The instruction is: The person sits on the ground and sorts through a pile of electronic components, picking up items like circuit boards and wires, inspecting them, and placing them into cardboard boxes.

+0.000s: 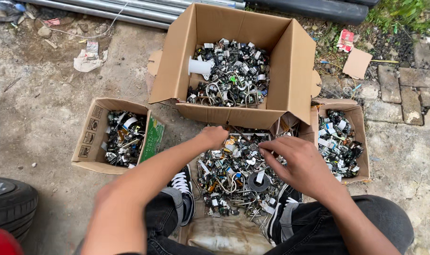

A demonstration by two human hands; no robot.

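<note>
Two hands in scrap pile [234,172] | left hand [213,137] grip curled on parts | right hand [297,163] grip pinching piece

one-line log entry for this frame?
left hand: in scrap pile | right hand: pinching small part over pile | boxes: big box, two small

The left hand [214,137] curls into the scrap pile [234,174], its fingertips buried, so I can't tell what it grips. The right hand [295,163] covers part of that pile. The parts are too small to identify. The tyre [9,205] and pipes [130,8] run off the edges; a flap hides the right box's [342,141] near corner.
</note>
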